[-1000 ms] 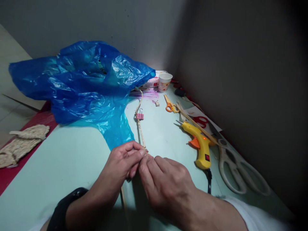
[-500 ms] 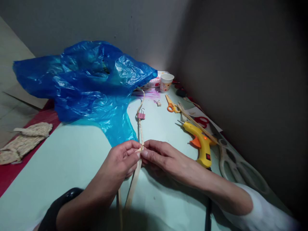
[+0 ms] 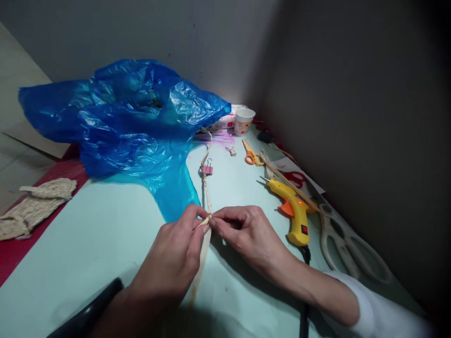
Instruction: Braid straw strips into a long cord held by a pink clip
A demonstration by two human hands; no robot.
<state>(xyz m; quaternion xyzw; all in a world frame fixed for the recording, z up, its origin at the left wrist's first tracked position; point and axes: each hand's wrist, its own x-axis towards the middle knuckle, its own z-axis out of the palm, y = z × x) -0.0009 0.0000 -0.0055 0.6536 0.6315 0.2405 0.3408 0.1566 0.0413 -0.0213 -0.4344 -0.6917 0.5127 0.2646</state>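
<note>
Braid in the head view, pale and thin, running down the table from the edge of a blue plastic bag. Pinching a narrow strip between thumb and fingers of the left hand, and pinching the braid's lower end with the right hand, holding both grips close together. Letting a loose strip trail below. Working with a pink binder clip on the braid farther up, a yellow glue gun to the right, near large scissors, and a woven straw-coloured piece at far left.
</note>
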